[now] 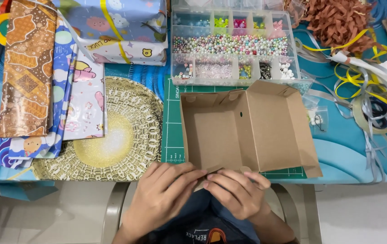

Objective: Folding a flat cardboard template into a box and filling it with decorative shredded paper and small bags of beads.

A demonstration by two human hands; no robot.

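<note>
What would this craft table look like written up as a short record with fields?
Left hand: fingers on the near edge of the cardboard box
Right hand: fingers pinching the same edge, touching the left hand
Box: brown, open, empty, lid flap out to the right
Under box: green cutting mat
Behind box: clear bead organiser, many compartments
Left side: wrapping paper sheets, round woven placemat
Right side: yellow and silver ribbons, brown shredded paper
</note>
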